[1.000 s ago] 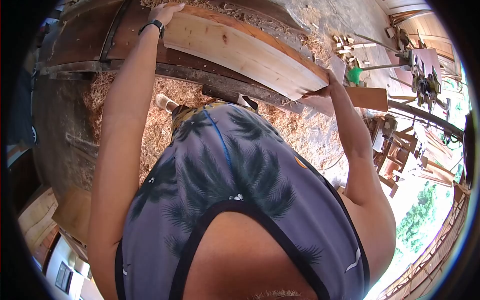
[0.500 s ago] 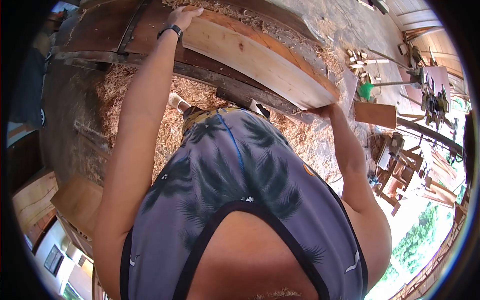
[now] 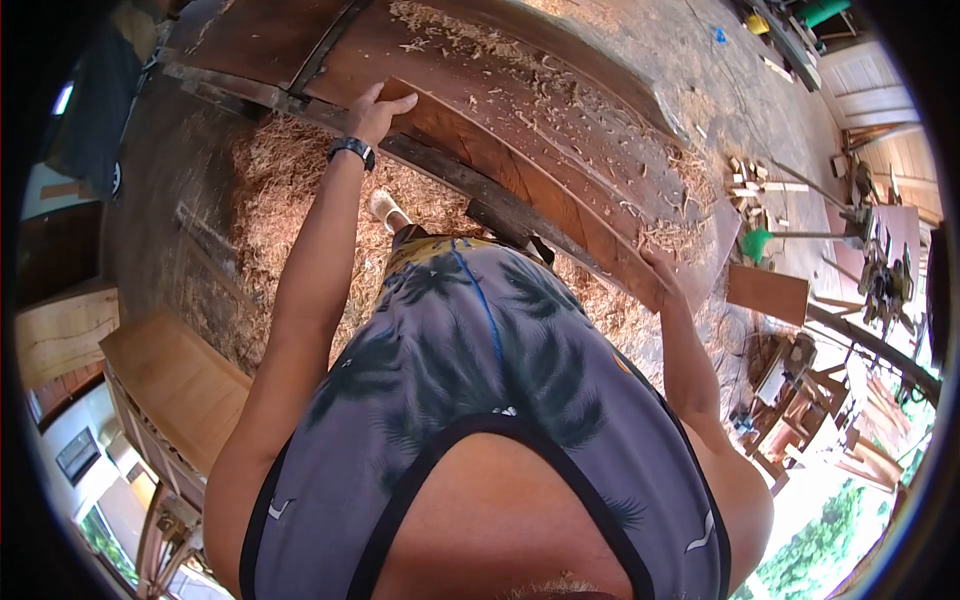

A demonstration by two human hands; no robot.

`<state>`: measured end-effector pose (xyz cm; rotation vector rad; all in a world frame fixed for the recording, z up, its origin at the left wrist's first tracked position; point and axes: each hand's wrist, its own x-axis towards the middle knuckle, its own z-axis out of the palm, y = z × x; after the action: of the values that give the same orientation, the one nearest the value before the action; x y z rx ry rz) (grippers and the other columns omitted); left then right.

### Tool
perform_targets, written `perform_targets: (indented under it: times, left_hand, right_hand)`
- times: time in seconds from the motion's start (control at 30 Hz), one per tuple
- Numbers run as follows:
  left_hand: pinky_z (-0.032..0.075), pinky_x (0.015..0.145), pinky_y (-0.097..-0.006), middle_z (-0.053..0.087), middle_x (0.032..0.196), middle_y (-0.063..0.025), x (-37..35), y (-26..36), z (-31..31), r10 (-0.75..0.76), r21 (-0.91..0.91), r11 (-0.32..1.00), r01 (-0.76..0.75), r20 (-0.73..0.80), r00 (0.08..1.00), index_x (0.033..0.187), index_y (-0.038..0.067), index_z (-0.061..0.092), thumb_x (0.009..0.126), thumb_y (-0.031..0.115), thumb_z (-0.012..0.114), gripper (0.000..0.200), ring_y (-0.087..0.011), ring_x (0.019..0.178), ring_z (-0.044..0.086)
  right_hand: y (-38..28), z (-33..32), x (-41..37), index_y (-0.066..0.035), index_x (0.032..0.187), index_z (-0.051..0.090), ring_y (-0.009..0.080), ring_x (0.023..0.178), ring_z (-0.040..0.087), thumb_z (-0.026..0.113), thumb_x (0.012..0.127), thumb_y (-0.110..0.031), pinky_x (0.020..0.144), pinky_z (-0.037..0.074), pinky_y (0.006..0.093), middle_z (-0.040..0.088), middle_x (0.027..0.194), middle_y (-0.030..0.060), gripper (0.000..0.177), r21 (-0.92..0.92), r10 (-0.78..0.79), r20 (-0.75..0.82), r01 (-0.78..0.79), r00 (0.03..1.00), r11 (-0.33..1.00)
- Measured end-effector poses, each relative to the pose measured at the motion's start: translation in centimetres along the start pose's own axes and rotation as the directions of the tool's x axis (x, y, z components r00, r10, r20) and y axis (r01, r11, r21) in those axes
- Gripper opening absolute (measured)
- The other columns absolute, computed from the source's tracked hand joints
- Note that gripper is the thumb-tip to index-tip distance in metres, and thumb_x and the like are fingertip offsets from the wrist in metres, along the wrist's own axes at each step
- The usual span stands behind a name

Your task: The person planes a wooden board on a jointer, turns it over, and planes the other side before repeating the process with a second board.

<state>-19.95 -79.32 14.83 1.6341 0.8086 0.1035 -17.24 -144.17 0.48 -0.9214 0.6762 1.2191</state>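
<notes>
A long wooden board (image 3: 520, 178) lies slanting over the near edge of a brown workbench (image 3: 450, 60), its darker reddish face showing. At the board's left end, my left hand (image 3: 374, 112) grips it with the thumb over the top edge; a dark watch is on that wrist. My right hand (image 3: 664, 280) holds the board's right end, its fingers partly hidden behind the wood. Curly shavings (image 3: 675, 238) are scattered over the bench surface beyond the board.
Wood shavings (image 3: 290, 190) cover the floor below the bench. At the right are a brown board (image 3: 767, 294), a green object (image 3: 756, 244) and small wood offcuts (image 3: 745, 178). A wooden panel (image 3: 175, 385) stands at the lower left.
The board has turned: its pale broad face no longer shows and a reddish face does. Both hands have moved lower in the view with it, and more of the bench top shows.
</notes>
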Motion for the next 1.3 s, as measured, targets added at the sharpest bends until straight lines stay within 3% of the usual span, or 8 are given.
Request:
perform_targets:
  times: [0.1,0.37,0.43,0.63,0.7,0.9,1.07,1.3]
  left_hand:
    - [0.058,0.091,-0.0416,0.066,0.126,-0.0134,-1.6,-0.8,-1.3,-0.032,-0.214,0.975,0.062,0.137,0.99,0.138,0.0,0.057,0.082,0.025,0.086,0.068,-0.0262,0.117,0.065]
    - [0.053,0.095,-0.0405,0.069,0.124,-0.0202,-0.1,-10.6,-1.6,-0.272,-0.21,0.948,0.237,-0.158,0.949,0.125,-0.006,0.066,0.078,0.032,0.088,0.065,-0.0326,0.11,0.068]
    - [0.052,0.096,-0.041,0.07,0.121,-0.0208,-1.2,-11.3,-1.7,-0.301,-0.268,0.93,0.25,-0.169,0.939,0.122,-0.005,0.068,0.078,0.029,0.087,0.058,-0.033,0.11,0.068]
    - [0.054,0.101,-0.0483,0.066,0.132,-0.0163,-3.2,-12.2,0.6,-0.481,-0.722,0.596,0.352,0.03,0.876,0.13,0.004,0.064,0.096,0.026,0.07,0.041,-0.0316,0.12,0.065]
    - [0.049,0.108,-0.048,0.062,0.14,-0.0152,-2.9,-12.6,1.6,-0.483,-0.804,0.479,0.353,0.094,0.87,0.133,0.007,0.063,0.101,0.026,0.063,0.037,-0.0309,0.126,0.06]
    - [0.041,0.116,-0.0539,0.053,0.152,-0.0132,-0.3,-12.0,6.1,-0.376,-0.897,0.308,0.319,0.193,0.906,0.146,0.011,0.052,0.11,0.037,0.045,0.045,-0.0322,0.138,0.051]
    - [0.033,0.12,-0.044,0.047,0.157,-0.0156,3.6,-14.3,9.1,-0.384,-0.914,0.263,0.309,0.195,0.902,0.151,0.006,0.046,0.1,0.039,0.056,0.062,-0.0309,0.143,0.045]
    - [0.038,0.116,-0.044,0.054,0.15,-0.0153,6.6,-15.0,8.2,-0.31,-0.905,0.329,0.268,0.165,0.936,0.146,0.004,0.051,0.1,0.042,0.057,0.06,-0.0315,0.135,0.052]
  right_hand:
    - [0.5,0.0,1.0,0.001,0.126,0.065,0.0307,0.096,0.074,0.052,0.105,-0.044,0.089,0.061,0.0434,0.074,0.107,0.021,0.051,-0.095,-0.063,-0.278,0.038,0.959,0.995]
    - [0.6,4.3,1.2,0.0,0.136,0.062,0.0292,0.104,0.071,0.056,0.102,-0.058,0.095,0.055,0.0397,0.072,0.121,0.0185,0.067,-0.331,-0.172,-0.271,0.076,0.947,0.941]
    - [0.6,5.9,-0.1,0.0,0.142,0.058,0.0276,0.119,0.064,0.055,0.102,-0.059,0.1,0.051,0.0367,0.064,0.136,0.0179,0.071,-0.617,-0.541,-0.369,0.236,0.756,0.751]
    - [-1.1,8.7,-4.2,0.012,0.142,0.054,0.0304,0.119,0.062,0.056,0.095,-0.072,0.101,0.049,0.0387,0.061,0.137,0.0263,0.096,-0.714,-0.696,-0.432,0.254,0.573,0.652]
    - [-1.7,12.7,-7.4,0.014,0.134,0.06,0.032,0.113,0.064,0.057,0.094,-0.074,0.097,0.051,0.0405,0.066,0.126,0.0265,0.097,-0.706,-0.62,-0.613,0.014,0.49,0.708]
    - [-0.6,17.9,-11.4,0.009,0.127,0.066,0.0254,0.102,0.065,0.063,0.098,-0.061,0.088,0.054,0.0355,0.07,0.12,0.0181,0.076,-0.786,-0.803,-0.469,0.241,0.368,0.569]
    - [0.6,18.8,-11.9,0.009,0.132,0.062,0.0286,0.112,0.065,0.068,0.1,-0.035,0.099,0.051,0.0396,0.069,0.124,0.0192,0.055,-0.84,-1.0,-0.031,0.542,0.0,0.026]
    - [-0.3,21.9,-12.5,0.008,0.131,0.063,0.0268,0.112,0.067,0.07,0.095,-0.014,0.101,0.052,0.039,0.069,0.126,0.0184,0.043,-0.739,-0.975,0.212,0.663,0.065,-0.117]
